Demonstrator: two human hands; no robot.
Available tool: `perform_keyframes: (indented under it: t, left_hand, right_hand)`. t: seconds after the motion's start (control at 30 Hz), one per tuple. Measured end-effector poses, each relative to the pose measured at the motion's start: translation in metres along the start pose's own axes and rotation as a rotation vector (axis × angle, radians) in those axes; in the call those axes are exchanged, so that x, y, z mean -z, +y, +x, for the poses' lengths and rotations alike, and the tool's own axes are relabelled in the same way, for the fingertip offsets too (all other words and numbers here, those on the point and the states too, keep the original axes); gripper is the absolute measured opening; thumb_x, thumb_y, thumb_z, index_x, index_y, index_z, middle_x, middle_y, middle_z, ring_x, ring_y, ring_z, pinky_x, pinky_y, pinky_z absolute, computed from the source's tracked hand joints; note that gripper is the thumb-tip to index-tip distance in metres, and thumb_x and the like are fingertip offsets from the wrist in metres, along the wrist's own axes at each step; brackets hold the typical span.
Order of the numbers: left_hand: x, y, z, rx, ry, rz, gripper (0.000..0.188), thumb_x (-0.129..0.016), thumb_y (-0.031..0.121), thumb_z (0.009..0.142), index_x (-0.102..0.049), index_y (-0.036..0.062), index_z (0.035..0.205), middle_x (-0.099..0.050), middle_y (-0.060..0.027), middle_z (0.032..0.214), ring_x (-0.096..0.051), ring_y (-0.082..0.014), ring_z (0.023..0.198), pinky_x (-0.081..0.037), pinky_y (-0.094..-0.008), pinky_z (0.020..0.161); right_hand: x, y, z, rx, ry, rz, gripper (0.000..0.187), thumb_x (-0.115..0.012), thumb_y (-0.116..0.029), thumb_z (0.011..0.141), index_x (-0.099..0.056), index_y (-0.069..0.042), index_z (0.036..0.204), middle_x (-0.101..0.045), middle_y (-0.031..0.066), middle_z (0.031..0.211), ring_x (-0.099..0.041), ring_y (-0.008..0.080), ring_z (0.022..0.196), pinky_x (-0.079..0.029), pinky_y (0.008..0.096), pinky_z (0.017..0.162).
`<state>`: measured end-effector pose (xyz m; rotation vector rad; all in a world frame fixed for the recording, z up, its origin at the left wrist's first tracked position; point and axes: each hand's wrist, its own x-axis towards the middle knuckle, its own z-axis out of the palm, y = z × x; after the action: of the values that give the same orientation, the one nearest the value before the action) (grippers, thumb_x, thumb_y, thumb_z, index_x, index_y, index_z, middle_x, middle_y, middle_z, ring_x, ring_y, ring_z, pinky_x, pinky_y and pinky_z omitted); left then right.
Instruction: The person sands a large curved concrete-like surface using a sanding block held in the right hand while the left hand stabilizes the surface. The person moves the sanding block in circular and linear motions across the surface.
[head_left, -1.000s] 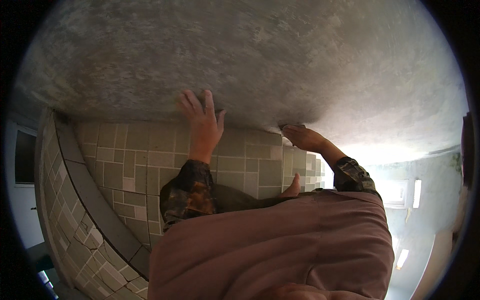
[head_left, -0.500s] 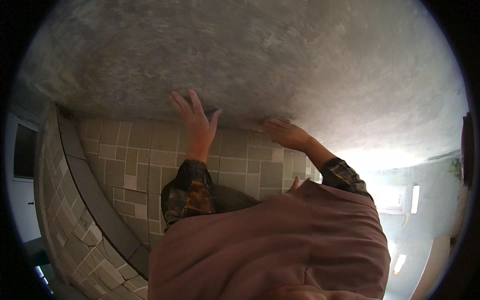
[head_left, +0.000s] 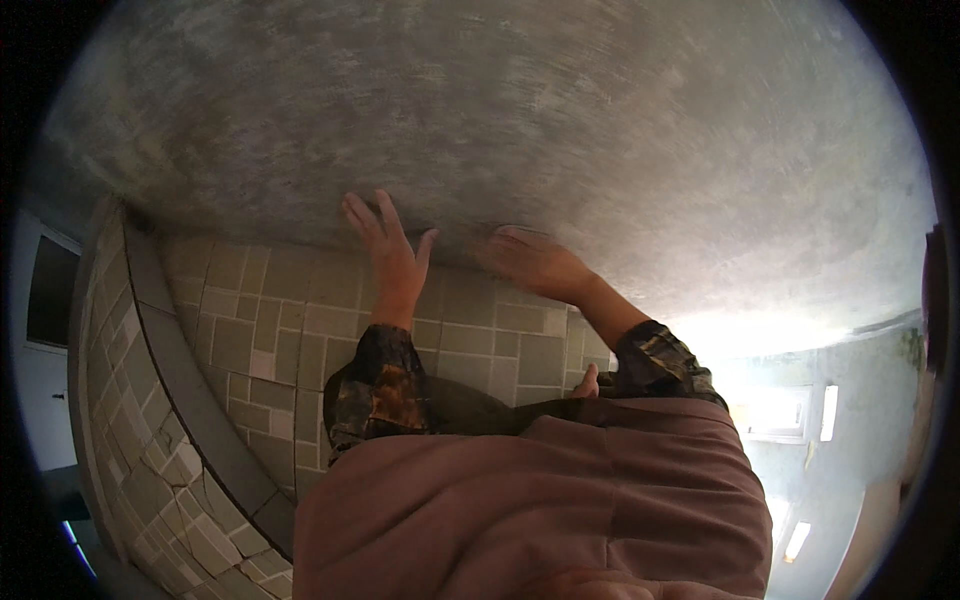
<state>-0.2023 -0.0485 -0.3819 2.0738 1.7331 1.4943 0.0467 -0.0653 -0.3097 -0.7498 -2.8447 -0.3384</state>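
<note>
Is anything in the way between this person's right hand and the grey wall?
Nothing visible is: the right hand appears to lie against the grey wall. Its palm side is hidden, so I cannot tell whether something thin sits beneath.

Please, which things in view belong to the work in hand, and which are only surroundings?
In the work:
- mottled grey wall
- left hand, fingers spread, at the wall
- right hand, at the wall; anything under it is unclear

Surroundings:
- tiled surface
- curved dark edging
- bright window

Mottled grey wall (head_left: 450, 120) (brighter rightward), faintly streaked
</note>
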Motion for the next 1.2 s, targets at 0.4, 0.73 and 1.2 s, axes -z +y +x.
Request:
perform_keyframes:
  t: [0.4,0.73,1.2]
  left_hand:
    - [0.006,-0.002,0.003,0.013,0.016,0.026,0.097,-0.078,0.023,0.086,-0.013,0.0087,0.157,0.003,-0.0374,0.157,-0.002,-0.0597,0.144,-0.027,-0.0654,0.112]
    - [0.014,-0.011,0.005,0.022,0.08,-0.008,0.08,-0.067,0.011,0.093,-0.02,0.0146,0.157,0.0,-0.0343,0.159,-0.009,-0.0582,0.144,-0.033,-0.0626,0.11]
    - [0.019,-0.015,0.005,0.022,0.075,0.003,0.072,-0.063,0.003,0.093,-0.028,0.0154,0.155,-0.005,-0.0329,0.159,-0.011,-0.056,0.145,-0.033,-0.0597,0.111]
  right_hand:
    - [-0.007,-0.002,0.018,-0.011,-0.09,-0.051,0.051,-0.061,-0.013,0.083,-0.057,-0.004,0.133,-0.058,0.0091,0.138,-0.052,0.0239,0.131,-0.037,0.04,0.116]
    - [0.02,0.006,-0.009,0.031,-0.172,0.019,0.057,-0.063,-0.016,0.083,-0.053,-0.004,0.137,-0.057,0.0106,0.138,-0.051,0.0258,0.131,-0.036,0.0398,0.116]
    - [-0.05,-0.013,0.034,0.196,-0.042,-0.22,0.039,-0.063,-0.02,0.085,-0.066,-0.004,0.121,-0.057,0.0105,0.138,-0.047,0.028,0.135,-0.03,0.0392,0.12]
